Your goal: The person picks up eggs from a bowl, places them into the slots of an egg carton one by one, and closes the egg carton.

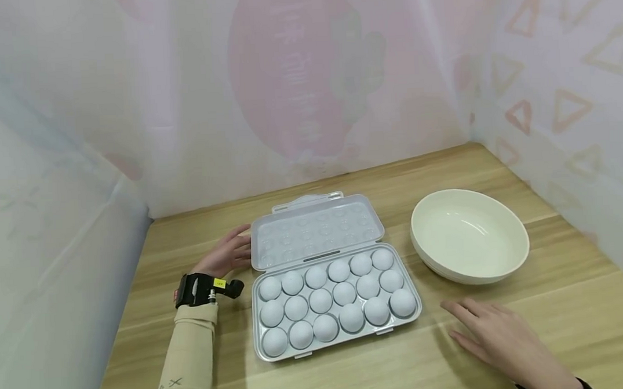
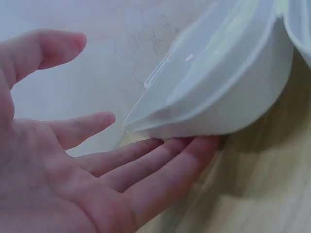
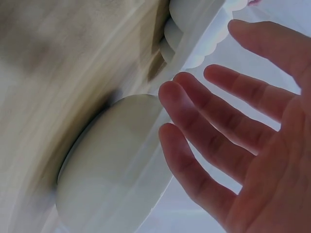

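A plastic egg box lies with its translucent lid (image 1: pixel 318 232) folded back behind its tray (image 1: pixel 344 339). White eggs (image 1: pixel 343 293) fill the tray in three rows. My left hand (image 1: pixel 226 255) is at the lid's left side, fingers extended; in the left wrist view the fingertips (image 2: pixel 206 144) reach under the lid's curved edge (image 2: pixel 252 97), thumb held apart. To the right of the box stands a cream bowl (image 1: pixel 470 234) with nothing in it. My right hand (image 1: pixel 497 340) is in front of the bowl, fingers loosely spread and holding nothing, as the right wrist view also shows.
Everything stands on a wooden table (image 1: pixel 560 276). Pale printed curtains close it in at the back (image 1: pixel 199 135), left and right. A black wrist strap with a small camera (image 1: pixel 232 288) sits on my left wrist, close to the box.
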Demonstrator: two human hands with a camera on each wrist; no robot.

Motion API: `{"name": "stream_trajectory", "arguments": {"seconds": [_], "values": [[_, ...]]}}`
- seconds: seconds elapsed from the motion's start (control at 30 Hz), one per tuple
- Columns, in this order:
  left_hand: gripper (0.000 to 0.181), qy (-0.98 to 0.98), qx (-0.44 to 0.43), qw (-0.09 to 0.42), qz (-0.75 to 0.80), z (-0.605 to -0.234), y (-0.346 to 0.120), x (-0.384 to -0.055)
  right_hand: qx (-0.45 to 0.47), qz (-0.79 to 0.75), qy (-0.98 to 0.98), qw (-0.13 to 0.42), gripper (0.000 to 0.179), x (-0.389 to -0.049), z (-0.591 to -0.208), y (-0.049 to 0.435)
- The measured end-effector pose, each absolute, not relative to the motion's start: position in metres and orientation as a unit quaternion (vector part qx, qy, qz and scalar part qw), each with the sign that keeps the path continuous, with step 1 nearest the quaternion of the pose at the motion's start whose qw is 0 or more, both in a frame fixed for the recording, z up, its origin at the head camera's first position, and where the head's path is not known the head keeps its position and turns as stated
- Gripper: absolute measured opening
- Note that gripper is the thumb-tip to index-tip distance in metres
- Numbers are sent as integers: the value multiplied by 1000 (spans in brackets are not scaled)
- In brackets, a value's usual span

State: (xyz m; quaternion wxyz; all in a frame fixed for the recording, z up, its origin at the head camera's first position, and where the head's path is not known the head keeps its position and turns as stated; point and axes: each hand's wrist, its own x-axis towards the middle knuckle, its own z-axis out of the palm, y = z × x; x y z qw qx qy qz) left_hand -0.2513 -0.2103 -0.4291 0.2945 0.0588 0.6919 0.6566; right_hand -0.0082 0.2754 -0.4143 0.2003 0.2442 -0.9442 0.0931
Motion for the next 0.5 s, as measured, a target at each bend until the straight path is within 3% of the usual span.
{"name": "stream_trajectory", "arguments": {"seconds": [0.3, 0.5], "values": [[54, 659, 85, 295, 686, -415, -207, -246, 273, 107, -935, 201, 50, -9, -409, 276], [55, 656, 101, 270, 698, -403, -201, -238, 273, 113, -938, 182, 56, -8, -406, 273]]}}
